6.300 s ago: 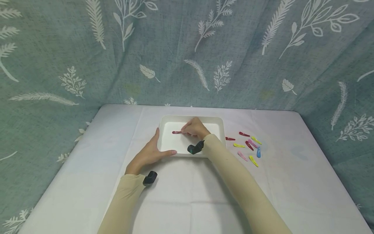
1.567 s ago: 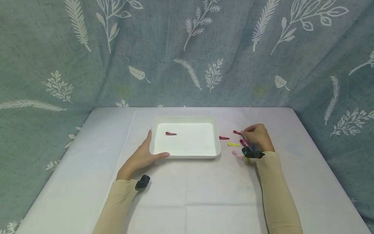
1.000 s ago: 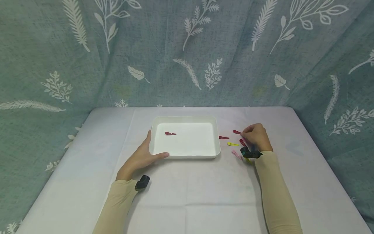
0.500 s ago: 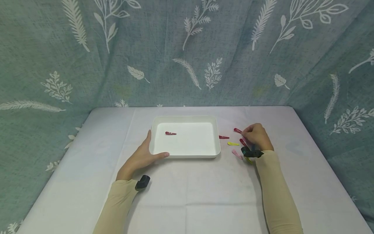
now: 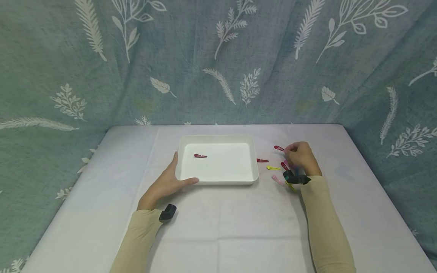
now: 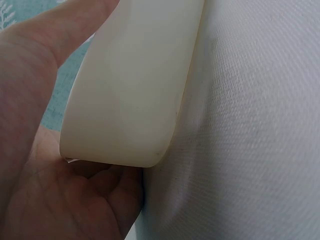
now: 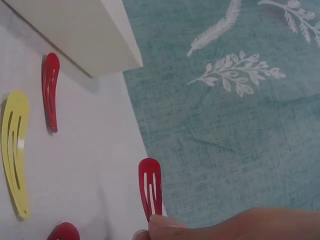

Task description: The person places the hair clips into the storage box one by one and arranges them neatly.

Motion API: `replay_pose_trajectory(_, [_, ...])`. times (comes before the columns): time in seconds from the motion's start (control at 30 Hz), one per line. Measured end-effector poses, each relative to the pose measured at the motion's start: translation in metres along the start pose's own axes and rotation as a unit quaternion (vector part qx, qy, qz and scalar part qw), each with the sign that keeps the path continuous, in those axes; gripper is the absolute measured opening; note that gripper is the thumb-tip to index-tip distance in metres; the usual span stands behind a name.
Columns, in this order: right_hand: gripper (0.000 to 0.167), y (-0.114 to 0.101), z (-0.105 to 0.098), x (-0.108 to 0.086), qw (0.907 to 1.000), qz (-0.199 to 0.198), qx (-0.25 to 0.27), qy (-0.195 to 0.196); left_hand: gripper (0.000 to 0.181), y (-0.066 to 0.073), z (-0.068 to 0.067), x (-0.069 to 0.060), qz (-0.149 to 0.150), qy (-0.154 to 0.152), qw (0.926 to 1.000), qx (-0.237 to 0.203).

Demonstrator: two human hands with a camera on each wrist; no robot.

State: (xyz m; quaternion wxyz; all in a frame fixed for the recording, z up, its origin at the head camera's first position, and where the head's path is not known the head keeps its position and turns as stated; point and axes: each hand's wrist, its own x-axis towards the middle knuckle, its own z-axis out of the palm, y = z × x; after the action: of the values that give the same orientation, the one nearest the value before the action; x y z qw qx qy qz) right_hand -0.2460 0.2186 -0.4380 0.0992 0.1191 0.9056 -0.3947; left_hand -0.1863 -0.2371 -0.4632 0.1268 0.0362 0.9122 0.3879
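Observation:
My right hand (image 5: pixel 302 157) pinches a red snap hair clip (image 5: pixel 279 148) by its narrow end. In the right wrist view the held clip (image 7: pixel 150 185) stands out past the thumb and fingertip, above the cloth. My left hand (image 5: pixel 165 185) holds the near left corner of a white tray (image 5: pixel 218 183), thumb along the front and fingers at the left side. The left wrist view shows the tray's wall (image 6: pixel 125 100) between thumb and fingers. Inside the tray lies one red clip (image 5: pixel 200 156).
Right of the tray lie a red clip (image 5: pixel 262 160), a yellow clip (image 5: pixel 273 168) and a pale pink clip (image 5: pixel 277 180). Another red clip (image 5: pixel 284 165) and a yellow one (image 5: pixel 290 186) lie partly under my right hand and wrist camera. A leaf-patterned curtain (image 5: pixel 198 102) hangs behind.
My right hand has left the tray, where a red clip now lies, and gone right to the loose clips. Lately it has raised another red clip slightly. The left hand stays at the tray.

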Motion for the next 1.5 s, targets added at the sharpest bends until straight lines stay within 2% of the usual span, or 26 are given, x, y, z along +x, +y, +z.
replay_pose_trajectory(0.2, [0.028,-0.004,0.000,-0.001,0.9988,-0.040,0.014,0.026,0.141,-0.001,0.000,-0.001,0.004,-0.002,1.0000,-0.007])
replay_pose_trajectory(0.43, [0.027,-0.012,-0.003,-0.006,0.9957,-0.075,0.050,0.020,0.141,0.000,0.000,-0.002,0.001,-0.001,1.0000,-0.007])
replay_pose_trajectory(0.63, [0.029,-0.018,-0.003,-0.011,0.9925,-0.071,0.100,-0.004,0.140,-0.002,0.000,-0.001,0.003,0.000,1.0000,-0.009])
replay_pose_trajectory(1.0, [0.034,-0.025,-0.002,-0.015,0.9844,-0.062,0.152,-0.063,0.142,-0.001,0.001,-0.001,-0.002,0.000,0.9999,-0.011])
replay_pose_trajectory(1.33, [0.033,-0.032,0.005,-0.015,0.9758,-0.058,0.195,-0.080,0.141,0.001,0.000,-0.002,0.000,-0.002,1.0000,-0.007])
replay_pose_trajectory(1.5, [0.034,-0.039,0.007,-0.017,0.9672,-0.058,0.229,-0.093,0.141,0.000,0.000,-0.002,-0.005,-0.002,0.9999,-0.010])
